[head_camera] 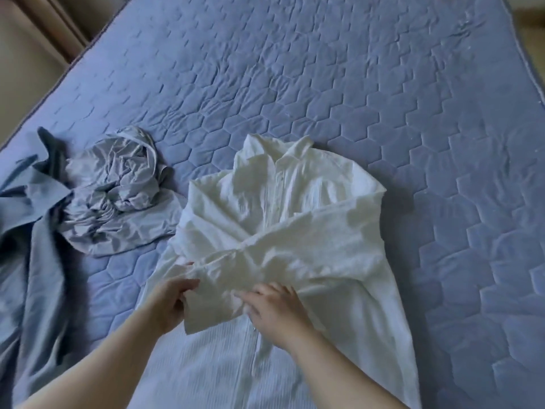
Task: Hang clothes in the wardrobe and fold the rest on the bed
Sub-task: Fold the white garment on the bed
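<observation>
shirt [283, 208]: white, flat on the bed [383, 84], collar away from the person, a sleeve folded across the front.
left hand [174, 299]: grasping the sleeve's cuff [206, 308] at the shirt's left side.
right hand [274, 308]: released, fingers spread, pressing the shirt's middle.
grey cloth [118, 190]: crumpled, just left of the shirt.

Shirt [280, 202] flat on bed [324, 69], collar [283, 152] at far end, sleeve [295, 240] folded across its front, crumpled garment [118, 187] just left of it, loose garment [35, 231] further left, touching the crumpled one
</observation>
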Demonstrator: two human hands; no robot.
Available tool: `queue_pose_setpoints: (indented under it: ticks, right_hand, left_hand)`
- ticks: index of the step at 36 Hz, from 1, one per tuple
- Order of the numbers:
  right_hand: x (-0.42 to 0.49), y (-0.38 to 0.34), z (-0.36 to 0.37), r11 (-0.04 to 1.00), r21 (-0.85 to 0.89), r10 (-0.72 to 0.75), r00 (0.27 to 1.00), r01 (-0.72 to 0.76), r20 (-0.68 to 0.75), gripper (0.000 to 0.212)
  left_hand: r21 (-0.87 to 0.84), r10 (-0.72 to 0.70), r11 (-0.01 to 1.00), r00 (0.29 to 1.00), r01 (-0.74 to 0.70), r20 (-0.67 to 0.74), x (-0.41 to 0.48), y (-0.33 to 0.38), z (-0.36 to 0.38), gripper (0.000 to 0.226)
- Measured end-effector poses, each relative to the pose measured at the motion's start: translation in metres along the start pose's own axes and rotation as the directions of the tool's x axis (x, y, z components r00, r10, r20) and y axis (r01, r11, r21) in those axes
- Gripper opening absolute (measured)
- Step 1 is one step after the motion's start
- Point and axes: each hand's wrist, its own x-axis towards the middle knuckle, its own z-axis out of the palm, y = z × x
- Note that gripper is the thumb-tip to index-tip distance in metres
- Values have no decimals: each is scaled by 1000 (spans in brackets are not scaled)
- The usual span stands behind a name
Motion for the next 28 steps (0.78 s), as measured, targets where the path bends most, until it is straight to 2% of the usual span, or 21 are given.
queue_pose_setpoints:
  ticks: [2, 5, 8, 10, 13, 14, 16, 18, 20, 22, 23, 24, 25, 26, 28]
  right_hand:
    - [2, 1, 5, 994, -31, 104, 993, -102, 60, 49]
    - [2, 6, 12, 967, -41, 255, 963, -252, 85, 48]
    - [-1, 9, 16, 934, -17, 357, 933, -356, 55, 48]
    - [-1, 10, 16, 908, -1, 419, 907, -419, 36, 45]
    - [0, 10, 16, 871, -8, 491, 870, -491, 43, 42]
    - [2, 9, 15, 857, -13, 515, 857, -515, 23, 40]
    - [5, 10, 13, 810, 31, 586, 807, -585, -76, 30]
    - [10, 12, 10, 705, 237, 708, 680, -669, -190, 14]
    - [18, 16, 4, 497, 549, 860, 463, -672, -214, 10]
    - [26, 25, -3, 228, 789, 968, 216, -570, -124, 27]
    - [29, 30, -5, 90, 858, 993, 110, -506, -39, 39]
    - [31, 35, -7, -23, 892, 998, 35, -452, 44, 50]
    - [32, 40, -7, -89, 904, 995, -4, -418, 96, 55]
    - [33, 43, -6, -102, 909, 994, -16, -403, 104, 56]
    - [34, 45, -6, -25, 909, 999, -42, -415, 8, 49]
  left_hand:
    - [29, 34, 999, 998, -33, -60, 5, -3, -8, 37]
    - [26, 80, 997, 984, -77, -156, 15, -5, -14, 23]
    - [41, 85, 996, 987, -80, -139, 28, -1, -16, 27]
    - [104, 62, 994, 985, -46, -161, 33, 1, -16, 22]
    - [361, 108, 933, 953, 0, -281, 41, 4, -21, 19]
    - [471, 170, 882, 934, -2, -315, 45, 4, -24, 28]
    - [701, 311, 713, 895, 4, -321, 52, 7, -25, 48]
    - [800, 437, 595, 866, -75, -244, 57, 13, -14, 49]
    - [798, 506, 580, 839, -163, -197, 64, 22, 3, 44]
    - [738, 497, 656, 826, -157, -266, 72, 33, 16, 42]
    - [715, 481, 687, 819, -131, -312, 77, 37, 17, 41]
    - [723, 478, 683, 812, -105, -334, 81, 41, 20, 41]
    - [756, 492, 649, 805, -86, -331, 85, 45, 21, 41]
    - [805, 523, 588, 797, -79, -303, 89, 48, 22, 42]
    - [878, 576, 470, 784, -86, -232, 98, 53, 24, 48]
